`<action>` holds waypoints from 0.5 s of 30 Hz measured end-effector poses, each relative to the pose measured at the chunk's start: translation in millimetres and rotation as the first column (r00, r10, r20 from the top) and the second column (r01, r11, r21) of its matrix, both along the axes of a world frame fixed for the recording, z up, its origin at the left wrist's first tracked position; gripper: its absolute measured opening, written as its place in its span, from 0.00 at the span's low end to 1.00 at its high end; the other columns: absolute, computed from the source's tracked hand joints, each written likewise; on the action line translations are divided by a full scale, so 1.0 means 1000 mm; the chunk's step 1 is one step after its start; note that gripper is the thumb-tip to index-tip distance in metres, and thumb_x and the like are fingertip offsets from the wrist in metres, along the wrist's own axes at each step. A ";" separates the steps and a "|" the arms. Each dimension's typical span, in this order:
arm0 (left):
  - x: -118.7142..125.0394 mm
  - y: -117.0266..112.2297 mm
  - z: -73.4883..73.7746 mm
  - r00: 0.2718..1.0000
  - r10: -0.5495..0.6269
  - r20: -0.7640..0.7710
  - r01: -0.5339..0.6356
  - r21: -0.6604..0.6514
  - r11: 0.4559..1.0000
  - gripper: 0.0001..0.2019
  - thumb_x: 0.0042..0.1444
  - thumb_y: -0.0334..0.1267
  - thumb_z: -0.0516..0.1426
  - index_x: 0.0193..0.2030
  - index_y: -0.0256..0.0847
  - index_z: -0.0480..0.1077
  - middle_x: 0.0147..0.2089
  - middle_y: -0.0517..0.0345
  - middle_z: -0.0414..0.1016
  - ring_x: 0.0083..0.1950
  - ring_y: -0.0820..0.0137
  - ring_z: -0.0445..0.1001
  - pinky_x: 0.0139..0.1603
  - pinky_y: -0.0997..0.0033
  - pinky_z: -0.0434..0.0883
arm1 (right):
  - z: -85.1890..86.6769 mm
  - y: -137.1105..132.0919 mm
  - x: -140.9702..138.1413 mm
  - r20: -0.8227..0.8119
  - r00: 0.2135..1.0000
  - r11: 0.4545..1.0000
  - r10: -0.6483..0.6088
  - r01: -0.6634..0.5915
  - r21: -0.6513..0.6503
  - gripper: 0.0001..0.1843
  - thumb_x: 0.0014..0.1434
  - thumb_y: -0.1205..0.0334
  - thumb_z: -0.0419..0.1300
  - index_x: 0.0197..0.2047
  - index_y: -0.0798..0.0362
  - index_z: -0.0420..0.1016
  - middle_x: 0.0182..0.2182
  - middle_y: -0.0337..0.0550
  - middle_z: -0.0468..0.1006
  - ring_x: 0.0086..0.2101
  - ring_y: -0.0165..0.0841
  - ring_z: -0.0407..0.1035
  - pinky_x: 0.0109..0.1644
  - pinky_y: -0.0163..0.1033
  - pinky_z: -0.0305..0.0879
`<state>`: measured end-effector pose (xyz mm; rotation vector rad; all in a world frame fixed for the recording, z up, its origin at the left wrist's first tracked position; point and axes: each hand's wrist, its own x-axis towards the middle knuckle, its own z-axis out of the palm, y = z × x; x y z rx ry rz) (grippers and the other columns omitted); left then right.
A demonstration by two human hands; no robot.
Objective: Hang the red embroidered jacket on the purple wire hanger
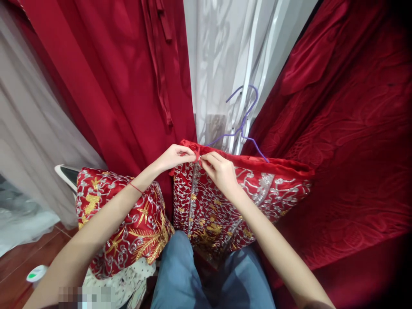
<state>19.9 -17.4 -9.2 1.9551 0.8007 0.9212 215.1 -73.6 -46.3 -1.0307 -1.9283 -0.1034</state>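
Note:
A red embroidered garment (222, 201) with silver and gold thread hangs on a purple hanger (244, 124) in front of me. My left hand (175, 156) pinches the red collar edge at the top of the garment. My right hand (219, 169) pinches the same collar right beside it, fingertips nearly touching the left hand's. Both hands are closed on the fabric at the neck opening. A thin red string circles my left wrist. My legs in blue jeans (206, 279) show below the garment.
A second red embroidered piece (125, 223) lies at the lower left over a white dotted cloth. Red curtains (122, 77) and a white sheer curtain (222, 64) hang behind. Red patterned fabric (347, 150) fills the right. Wooden floor (19, 266) with a small white and green object at lower left.

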 end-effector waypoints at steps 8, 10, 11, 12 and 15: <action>-0.007 0.001 0.005 0.922 -0.285 -0.264 0.306 0.042 0.951 0.10 0.53 0.43 0.64 0.33 0.37 0.81 0.32 0.56 0.80 0.34 0.73 0.74 0.39 0.74 0.68 | 0.003 0.000 0.014 -0.371 0.881 0.795 0.294 -0.441 -0.416 0.18 0.62 0.46 0.61 0.40 0.53 0.79 0.24 0.37 0.77 0.24 0.30 0.68 0.34 0.36 0.66; -0.009 0.000 0.009 0.879 -0.387 -0.280 0.409 0.023 0.912 0.09 0.53 0.41 0.63 0.36 0.40 0.82 0.39 0.54 0.82 0.40 0.69 0.77 0.43 0.71 0.70 | 0.008 -0.001 0.014 -0.546 0.767 0.657 0.337 -0.607 -0.447 0.22 0.63 0.42 0.57 0.43 0.53 0.77 0.27 0.40 0.79 0.28 0.31 0.72 0.39 0.38 0.69; -0.009 -0.001 0.011 0.871 -0.408 -0.275 0.431 0.026 0.902 0.09 0.54 0.40 0.62 0.36 0.40 0.82 0.41 0.53 0.83 0.41 0.69 0.77 0.45 0.70 0.71 | 0.010 -0.002 0.013 -0.623 0.710 0.594 0.329 -0.669 -0.448 0.24 0.63 0.40 0.55 0.43 0.53 0.76 0.28 0.41 0.79 0.29 0.31 0.73 0.41 0.39 0.69; -0.010 -0.002 0.012 0.879 -0.400 -0.260 0.424 0.039 0.905 0.09 0.54 0.40 0.61 0.35 0.40 0.82 0.40 0.53 0.83 0.41 0.68 0.77 0.45 0.70 0.71 | 0.013 -0.001 0.012 -0.682 0.664 0.550 0.306 -0.708 -0.443 0.24 0.63 0.39 0.55 0.42 0.53 0.75 0.27 0.40 0.79 0.29 0.31 0.73 0.41 0.39 0.69; -0.009 -0.004 0.013 0.963 -0.234 -0.136 0.244 0.067 0.967 0.19 0.59 0.47 0.58 0.24 0.37 0.79 0.32 0.51 0.81 0.37 0.68 0.77 0.44 0.69 0.71 | 0.017 0.002 0.007 -0.760 0.612 0.549 0.219 -0.721 -0.422 0.21 0.58 0.41 0.62 0.38 0.52 0.71 0.21 0.34 0.73 0.24 0.28 0.69 0.35 0.36 0.66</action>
